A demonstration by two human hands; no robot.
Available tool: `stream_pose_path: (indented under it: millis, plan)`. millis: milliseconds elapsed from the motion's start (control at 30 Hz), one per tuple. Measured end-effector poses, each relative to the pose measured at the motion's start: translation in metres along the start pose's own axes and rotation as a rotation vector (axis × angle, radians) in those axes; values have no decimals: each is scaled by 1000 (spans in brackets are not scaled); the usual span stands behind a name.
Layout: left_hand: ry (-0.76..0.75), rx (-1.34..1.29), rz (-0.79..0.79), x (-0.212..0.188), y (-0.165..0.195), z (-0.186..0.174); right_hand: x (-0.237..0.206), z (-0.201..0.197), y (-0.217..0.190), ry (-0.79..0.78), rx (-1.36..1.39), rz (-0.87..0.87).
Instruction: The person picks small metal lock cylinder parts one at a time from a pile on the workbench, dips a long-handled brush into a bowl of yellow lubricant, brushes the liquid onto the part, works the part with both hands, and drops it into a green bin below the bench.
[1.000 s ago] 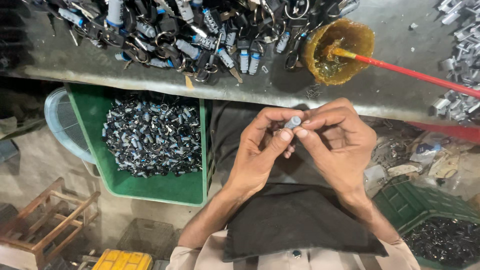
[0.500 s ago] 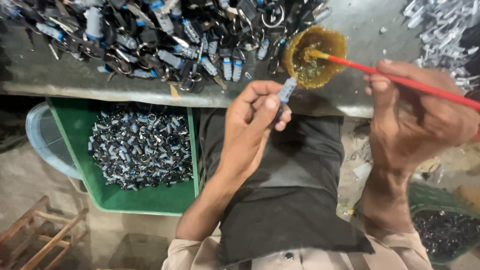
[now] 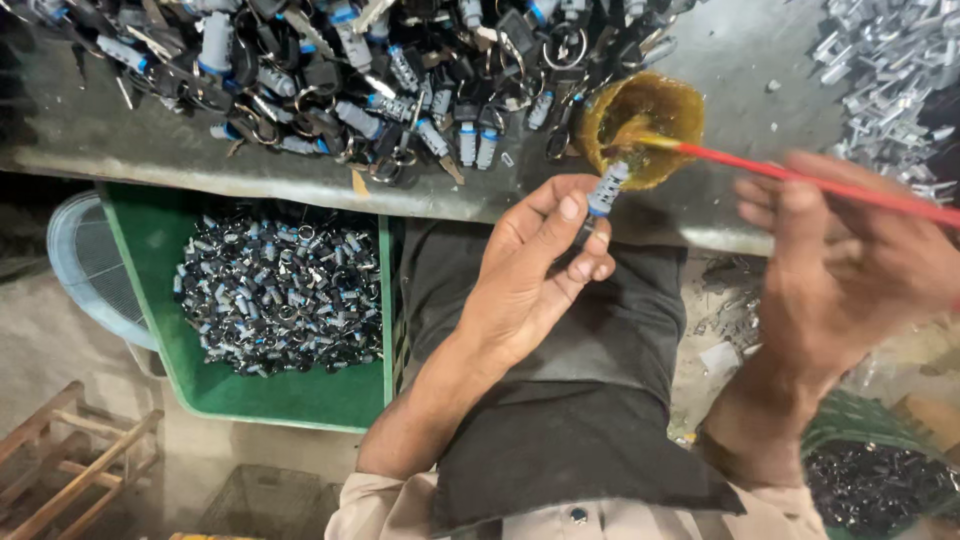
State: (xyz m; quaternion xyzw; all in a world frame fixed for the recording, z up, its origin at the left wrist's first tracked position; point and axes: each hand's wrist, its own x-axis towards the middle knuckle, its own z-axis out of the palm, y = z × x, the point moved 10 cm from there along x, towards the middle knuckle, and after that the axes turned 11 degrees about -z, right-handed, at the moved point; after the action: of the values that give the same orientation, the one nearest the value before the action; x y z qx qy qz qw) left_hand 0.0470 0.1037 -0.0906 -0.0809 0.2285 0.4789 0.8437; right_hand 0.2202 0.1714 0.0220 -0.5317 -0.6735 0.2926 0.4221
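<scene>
My left hand (image 3: 530,270) pinches a small silver lock cylinder with a blue band (image 3: 606,190) between thumb and fingers, holding it up at the rim of a small round cup of yellowish grease (image 3: 640,125). My right hand (image 3: 840,290), blurred, grips a thin red-handled brush (image 3: 800,178) whose tip lies in the cup next to the cylinder's top end. Both hands hover over my lap, at the front edge of the grey workbench (image 3: 250,180).
A heap of keys, rings and blue-banded cylinders (image 3: 340,70) covers the bench. Silver metal parts (image 3: 890,70) lie at the far right. A green crate of finished pieces (image 3: 275,300) stands left of my lap; another green crate (image 3: 880,480) is at lower right. A wooden frame (image 3: 60,460) sits lower left.
A second ago both hands held the cylinder together. The right hand then took the brush. The left hand has lifted the cylinder up to the cup, and the view has closed in.
</scene>
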Motion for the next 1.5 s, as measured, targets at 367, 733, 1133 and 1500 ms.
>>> stream_pose_path:
  millis: [367, 733, 1133, 1500]
  plan:
    - [772, 2227, 141, -156, 139, -23, -44, 73, 0, -487, -304, -212]
    - [526, 1831, 374, -68, 81, 56, -61, 89, 6, -373, -486, -479]
    - [185, 1024, 46, -19, 28, 3, -71, 80, 43, -293, 308, 82]
    - [440, 1764, 181, -13, 52, 25, -53, 89, -2, -289, -129, -446]
